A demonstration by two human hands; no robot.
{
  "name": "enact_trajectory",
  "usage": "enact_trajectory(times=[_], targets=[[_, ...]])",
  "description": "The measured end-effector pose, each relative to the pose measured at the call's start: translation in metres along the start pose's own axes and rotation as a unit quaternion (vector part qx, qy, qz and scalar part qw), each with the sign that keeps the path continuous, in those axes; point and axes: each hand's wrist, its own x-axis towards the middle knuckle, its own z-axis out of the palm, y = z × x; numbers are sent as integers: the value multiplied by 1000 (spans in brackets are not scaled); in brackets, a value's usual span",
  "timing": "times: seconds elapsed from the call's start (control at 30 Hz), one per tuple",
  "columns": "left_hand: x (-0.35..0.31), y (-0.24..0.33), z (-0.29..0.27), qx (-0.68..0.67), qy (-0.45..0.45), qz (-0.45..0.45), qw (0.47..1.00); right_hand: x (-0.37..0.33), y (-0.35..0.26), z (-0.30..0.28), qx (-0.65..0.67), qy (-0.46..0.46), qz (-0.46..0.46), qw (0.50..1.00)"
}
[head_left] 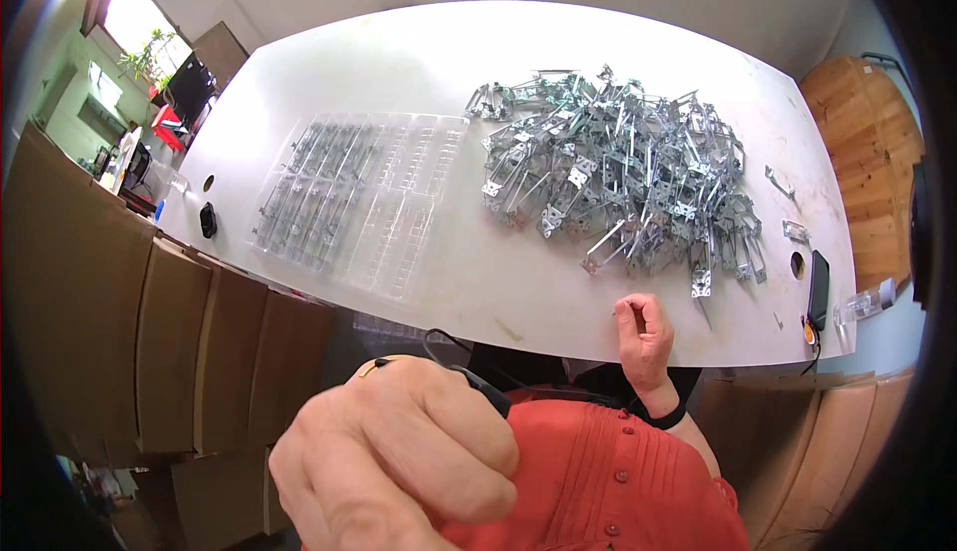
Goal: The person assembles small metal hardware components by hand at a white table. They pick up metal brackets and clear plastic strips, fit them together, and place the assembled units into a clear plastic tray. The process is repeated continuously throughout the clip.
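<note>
My left hand is raised close to the camera, large in the lower middle. Its fingers are curled in, and what they may hold is hidden. A small black and yellow tip shows behind its knuckles. My right hand rests at the table's near edge with thumb and fingers bent together; a tiny dark speck shows at the fingertips, too small to name. Beyond it lies a heap of metal brackets, tangled together. To the left sits a clear plastic tray, its left part filled with rows of similar brackets.
The white table carries a black object at left and a black phone-like device at right. Two loose metal parts lie right of the heap. A clear bottle is by the right edge. Cardboard boxes stand below left.
</note>
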Motion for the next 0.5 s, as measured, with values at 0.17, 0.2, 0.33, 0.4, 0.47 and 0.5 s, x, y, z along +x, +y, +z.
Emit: enact_trajectory(times=[0.17, 0.2, 0.33, 0.4, 0.47, 0.5], targets=[[4, -3, 41, -5, 130, 34, 991, 2, -4, 4, 6, -5, 1, 1000], [5, -2, 41, -10, 126, 9, 992, 1, -3, 3, -1, -6, -3, 1000], [-2, 10, 36, -157, 100, -113, 976, 1, 0, 2, 2, -3, 6, 1000], [0, 2, 36, -192, 106, -104, 970, 1, -1, 3, 9, -5, 14, 1000], [-3, 11, 44, -177, 143, -110, 968, 1, -2, 2, 11, -3, 15, 1000], [-4, 11, 46, -167, 162, -101, 967, 1, -2, 2, 9, -1, 13, 1000]])
